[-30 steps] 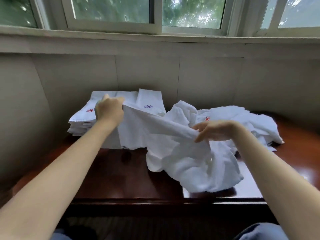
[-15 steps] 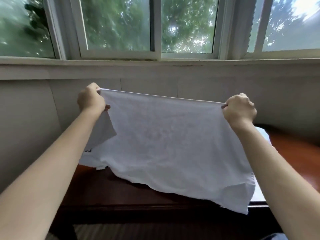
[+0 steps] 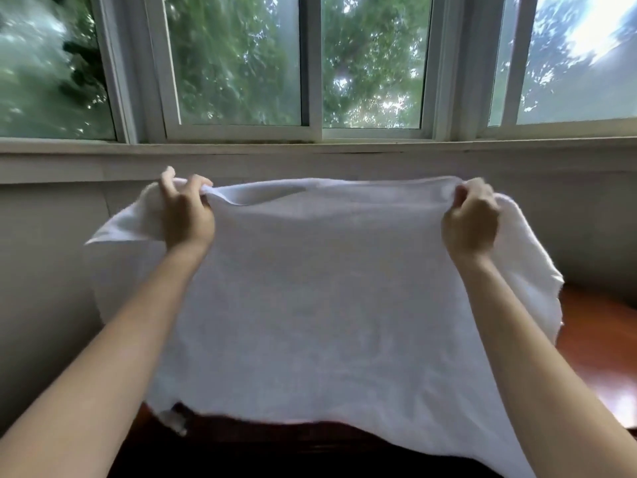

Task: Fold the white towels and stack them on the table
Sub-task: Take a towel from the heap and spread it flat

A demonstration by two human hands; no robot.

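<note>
A white towel [image 3: 327,305] hangs spread out in the air in front of me, its top edge slack and billowing. My left hand [image 3: 186,215] grips the top edge near the left corner. My right hand [image 3: 470,219] grips the top edge near the right corner. Loose cloth flaps outward past both hands. The towel's lower edge hangs over the dark wooden table [image 3: 599,339]. The folded stack and the pile of other towels are hidden behind the raised towel.
A wall with a sill [image 3: 317,153] and a row of windows [image 3: 238,63] stands just behind the table. Only the table's right part and its dark front edge [image 3: 275,450] show below the towel.
The towel was pulled from the pile and lifted, stretched taut between both hands. Now the top edge has gone slack and both hands grip further in from the corners. My view has tilted up.
</note>
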